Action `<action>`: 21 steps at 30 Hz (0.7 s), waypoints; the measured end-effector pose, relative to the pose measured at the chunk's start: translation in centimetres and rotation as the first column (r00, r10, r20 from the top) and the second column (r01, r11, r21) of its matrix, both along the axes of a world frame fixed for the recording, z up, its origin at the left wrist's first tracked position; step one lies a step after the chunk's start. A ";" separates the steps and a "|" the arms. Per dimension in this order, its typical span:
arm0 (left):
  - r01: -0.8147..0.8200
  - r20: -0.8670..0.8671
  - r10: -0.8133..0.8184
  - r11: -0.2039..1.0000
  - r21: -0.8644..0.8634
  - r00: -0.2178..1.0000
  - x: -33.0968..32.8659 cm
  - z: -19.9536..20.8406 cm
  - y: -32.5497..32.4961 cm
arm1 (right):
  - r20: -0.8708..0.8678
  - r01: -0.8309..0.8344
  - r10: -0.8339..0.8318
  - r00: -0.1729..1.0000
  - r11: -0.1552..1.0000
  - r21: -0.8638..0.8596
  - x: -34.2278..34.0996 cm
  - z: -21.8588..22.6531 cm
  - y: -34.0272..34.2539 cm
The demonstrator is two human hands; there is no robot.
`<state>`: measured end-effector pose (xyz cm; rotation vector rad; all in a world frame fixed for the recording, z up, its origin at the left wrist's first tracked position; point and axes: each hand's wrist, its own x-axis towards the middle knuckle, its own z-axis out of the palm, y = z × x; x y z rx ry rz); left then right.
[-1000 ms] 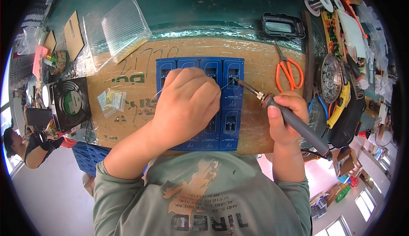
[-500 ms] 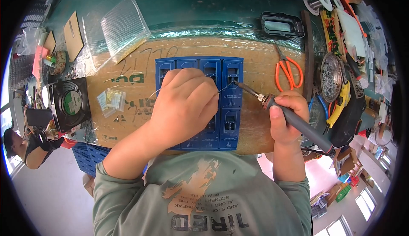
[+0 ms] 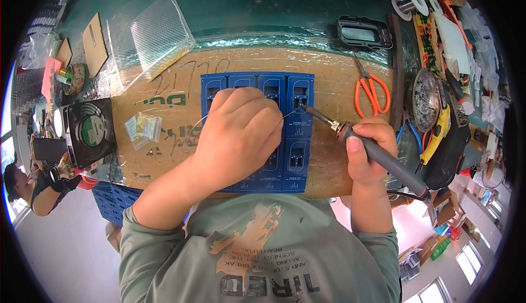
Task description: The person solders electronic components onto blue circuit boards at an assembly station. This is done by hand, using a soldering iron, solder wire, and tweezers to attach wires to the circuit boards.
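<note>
A panel of blue circuit boards lies on the brown cardboard in front of me. My left hand is closed over the panel's left and middle part, pinching a thin strand of solder wire. One end of the wire runs to the upper right board; the other sticks out left of the hand. In my right hand is a soldering iron with a dark grey handle. Its tip meets the upper right board, right by the wire's end. My left hand hides several boards.
Orange-handled pliers and a black frame lie at the far right. Beyond them are a metal dish and a yellow-handled tool. On the left stand a black fan, a small plastic bag and a clear plastic tray.
Almost nothing differs. The iron's tip and the wire stay at the same upper right board, and both hands keep their place.
</note>
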<state>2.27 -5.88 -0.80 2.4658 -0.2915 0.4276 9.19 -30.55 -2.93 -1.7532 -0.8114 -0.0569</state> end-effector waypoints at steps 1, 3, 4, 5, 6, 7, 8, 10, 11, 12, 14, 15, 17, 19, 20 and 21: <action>-0.002 0.002 0.002 1.000 0.003 1.000 0.0 0.0 0.0 | -0.012 0.008 -0.008 1.000 1.000 0.003 -0.1 0.0 0.0; 0.003 0.001 -0.003 1.000 0.006 1.000 0.0 0.0 0.0 | -0.026 0.014 -0.014 1.000 1.000 0.005 -0.1 0.0 0.0; 0.008 -0.001 -0.008 1.000 0.009 1.000 0.0 0.0 0.0 | -0.042 0.020 -0.020 0.999 1.000 0.002 -0.1 0.0 0.0; 0.008 -0.001 -0.008 1.000 0.009 1.000 0.0 0.0 0.0 | -0.059 0.026 -0.026 0.998 1.000 -0.001 -0.1 0.1 0.0; 0.010 -0.001 -0.010 1.000 0.011 1.000 0.1 0.0 0.0 | -0.059 0.026 -0.026 0.998 1.000 -0.001 0.0 -0.1 0.0; 0.013 0.000 -0.013 1.000 0.013 1.000 0.1 0.0 0.0 | -0.048 0.046 -0.044 0.998 0.998 0.044 0.1 -0.4 0.0; 0.013 0.000 -0.013 1.000 0.012 1.000 0.1 0.0 0.0 | -0.037 0.066 -0.063 0.997 0.994 0.089 0.2 -0.6 0.1; 0.017 -0.003 -0.017 1.000 0.017 1.000 0.1 0.0 0.0 | -0.046 0.066 -0.062 0.997 0.994 0.092 0.2 -0.6 0.1; 0.016 -0.003 -0.016 1.000 0.017 1.000 0.2 0.0 0.1 | -0.055 0.068 -0.063 0.996 0.993 0.094 0.2 -0.6 0.1; 0.019 -0.003 -0.019 1.000 0.016 1.000 0.1 -0.1 0.1 | -0.055 0.068 -0.063 0.996 0.993 0.094 0.2 -0.6 0.1; 0.021 -0.004 -0.021 1.000 0.016 1.000 0.1 -0.1 0.1 | -0.051 0.073 -0.069 0.996 0.993 0.091 0.2 -0.5 0.2; 0.020 -0.003 -0.020 1.000 0.014 1.000 0.1 -0.1 0.1 | -0.051 0.073 -0.069 0.996 0.993 0.091 0.2 -0.5 0.2; 0.018 -0.001 -0.018 1.000 0.011 1.000 0.1 -0.1 0.1 | -0.080 0.073 -0.066 0.995 0.992 0.098 0.2 -0.4 0.1; 0.012 -0.002 -0.012 1.000 -0.009 1.000 0.1 0.0 0.1 | -0.128 0.131 -0.112 0.985 0.979 0.157 -0.2 -0.7 0.3; 0.012 -0.001 -0.012 1.000 -0.010 1.000 0.1 0.0 0.1 | -0.179 0.190 -0.153 0.972 0.958 0.213 -0.3 -0.8 0.3; 0.012 -0.009 -0.012 1.000 -0.011 1.000 0.1 0.2 0.1 | -0.178 0.190 -0.154 0.972 0.959 0.212 -0.2 -0.8 0.2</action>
